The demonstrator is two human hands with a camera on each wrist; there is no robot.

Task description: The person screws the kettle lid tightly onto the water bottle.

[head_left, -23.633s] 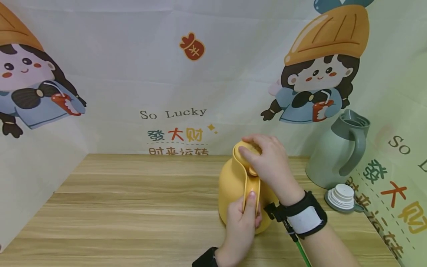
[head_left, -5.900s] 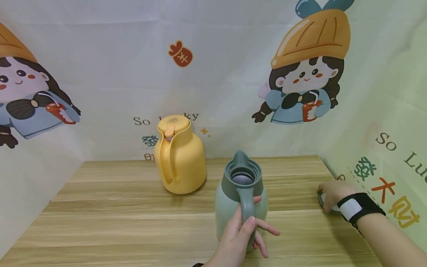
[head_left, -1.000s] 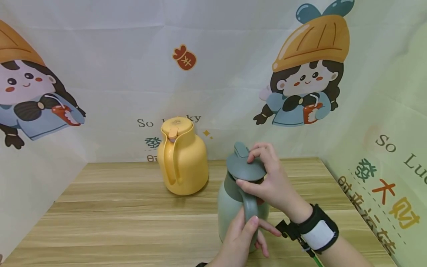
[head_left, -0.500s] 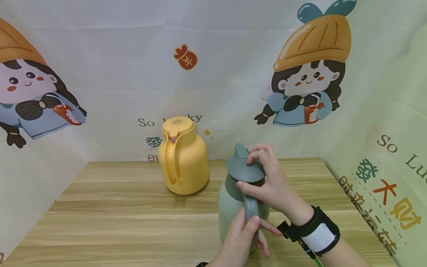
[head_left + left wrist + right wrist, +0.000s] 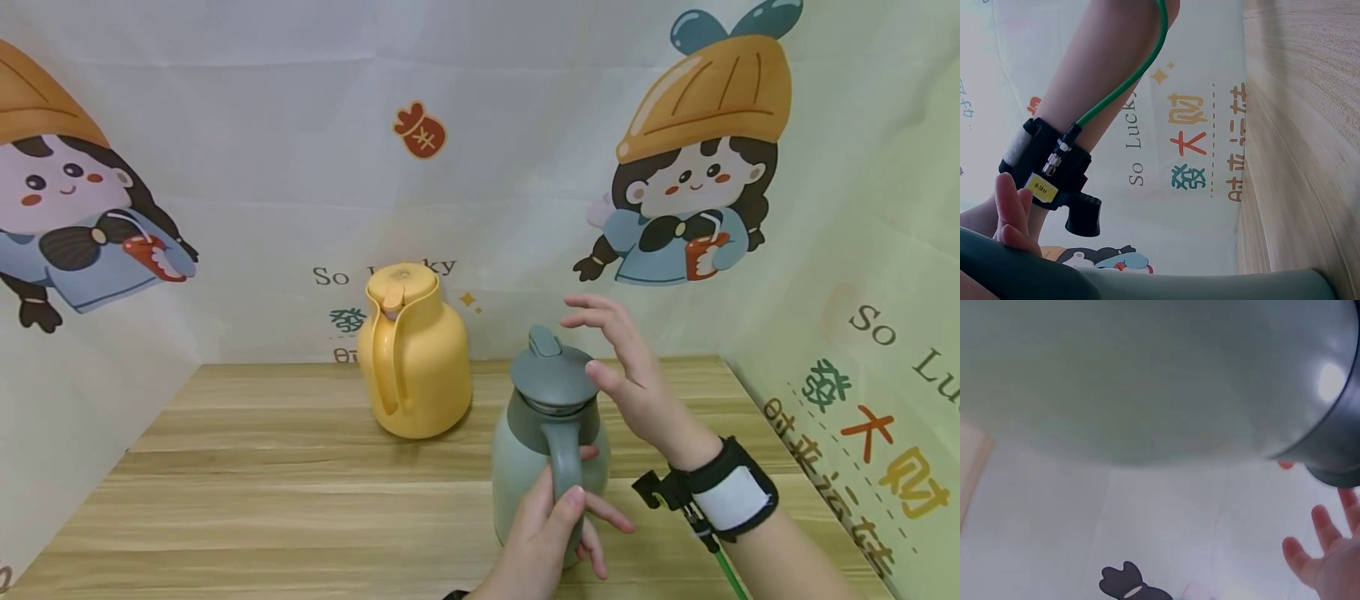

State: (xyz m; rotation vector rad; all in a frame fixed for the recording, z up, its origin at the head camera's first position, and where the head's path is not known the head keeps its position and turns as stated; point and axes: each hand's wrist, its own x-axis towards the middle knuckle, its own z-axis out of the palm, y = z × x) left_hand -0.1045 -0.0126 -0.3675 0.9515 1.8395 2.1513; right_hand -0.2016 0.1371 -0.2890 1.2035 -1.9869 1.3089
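Observation:
A pale green thermos jug (image 5: 513, 479) stands upright near the front of the table, its dark green handle towards me. My left hand (image 5: 534, 533) grips that handle, thumb along it, some fingers extended past its right side. On the mouth sits the round dark green lid (image 5: 551, 379), with a narrow band showing between it and the collar. Fingers spread, my right hand (image 5: 637, 375) is raised just right of the lid and holds nothing. The jug's body (image 5: 1116, 381) fills much of the right wrist view, the right fingers showing at its edge.
A yellow thermos jug (image 5: 423, 367), lid on, stands at the back left by the printed backdrop (image 5: 495, 167). Wood-grain table (image 5: 262, 483) extends to the left. A printed side sheet (image 5: 862, 417) bounds the right.
The yellow jug has gone from my hands to the back left, the green jug from back right to the front. Its lid came onto it from the table; my right hand just let go.

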